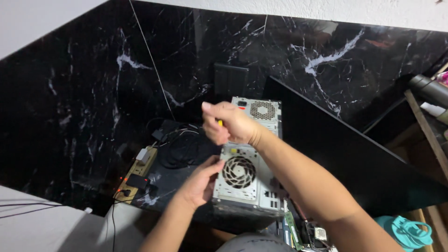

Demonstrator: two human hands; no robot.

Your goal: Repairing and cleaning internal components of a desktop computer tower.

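My right hand (232, 123) is closed in a pinch around a small tool with a yellow handle (220, 122), only a sliver of which shows between the fingers, poised over the rear panel of a grey desktop computer case (261, 186). My left hand (201, 183) presses its spread fingers flat against the case's left edge, just beside the round exhaust fan grille (239, 171). The case lies at the centre of the view, rear face up, its power supply vent (262, 110) at twelve o'clock from the fan. It looks to me like a heavy, rigid steel box with thin, sharp-edged sheet panels, best steadied by the solid frame edges rather than the grille or the ports. At nine o'clock, black cables (179, 149) coil over a power strip (135, 175) with small red lights. A black side panel (345, 154) leans at three o'clock, loose circuit boards (298, 231) lie at five o'clock, and black marble (84, 102) with white veins backs everything.
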